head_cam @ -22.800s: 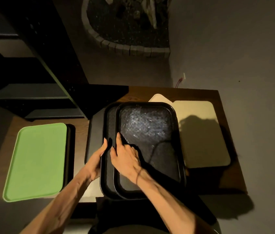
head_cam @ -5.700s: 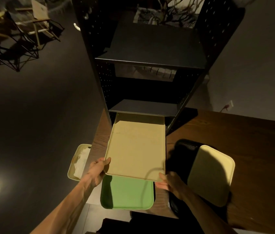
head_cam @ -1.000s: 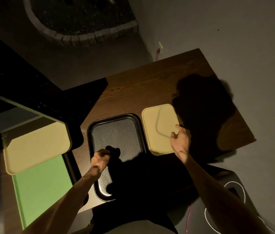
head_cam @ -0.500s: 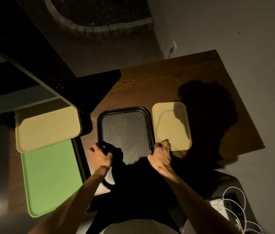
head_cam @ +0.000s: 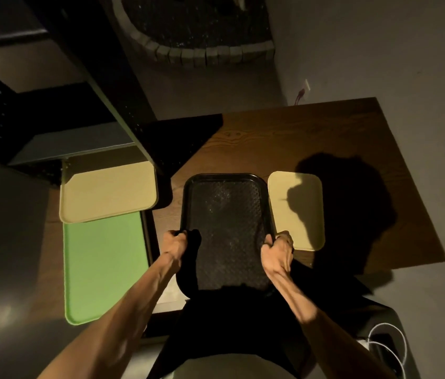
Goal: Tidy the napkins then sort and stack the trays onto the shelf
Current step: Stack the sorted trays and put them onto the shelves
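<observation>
Black textured plastic tray (head_cam: 226, 231) gripped at both long rims by left hand (head_cam: 175, 243) and right hand (head_cam: 277, 253), likely bound next for the dark metal shelf (head_cam: 79, 143).

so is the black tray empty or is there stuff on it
Empty: the black tray's textured inside shows bare, with only faint glints. Both hands, left and right, grip its side rims.

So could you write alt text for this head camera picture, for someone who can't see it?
Seen from above in dim light, a person's left hand and right hand grip the long sides of a black tray over a wooden table. A small cream tray lies right of it; a larger cream tray overlaps a green tray on the left.
</observation>
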`<state>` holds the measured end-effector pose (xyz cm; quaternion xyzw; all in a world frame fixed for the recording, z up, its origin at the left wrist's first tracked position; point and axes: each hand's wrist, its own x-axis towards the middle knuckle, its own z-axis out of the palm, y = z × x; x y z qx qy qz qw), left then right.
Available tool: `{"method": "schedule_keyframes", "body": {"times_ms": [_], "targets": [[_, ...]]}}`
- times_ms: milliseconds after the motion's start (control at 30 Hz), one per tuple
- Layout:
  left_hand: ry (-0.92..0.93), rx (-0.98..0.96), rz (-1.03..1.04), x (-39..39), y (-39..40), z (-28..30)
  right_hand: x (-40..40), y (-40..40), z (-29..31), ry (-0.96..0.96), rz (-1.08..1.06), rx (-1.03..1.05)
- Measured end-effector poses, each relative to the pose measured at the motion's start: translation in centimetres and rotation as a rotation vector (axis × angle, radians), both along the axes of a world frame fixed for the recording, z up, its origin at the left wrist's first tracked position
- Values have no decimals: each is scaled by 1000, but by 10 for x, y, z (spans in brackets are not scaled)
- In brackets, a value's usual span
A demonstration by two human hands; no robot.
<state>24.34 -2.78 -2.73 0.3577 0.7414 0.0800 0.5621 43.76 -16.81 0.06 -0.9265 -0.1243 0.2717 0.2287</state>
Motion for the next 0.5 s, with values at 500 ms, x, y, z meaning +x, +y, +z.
{"method": "schedule_keyframes", "body": {"times_ms": [500], "targets": [[-236, 266, 195, -43, 8, 93, -19, 19, 85, -166, 22, 458]]}}
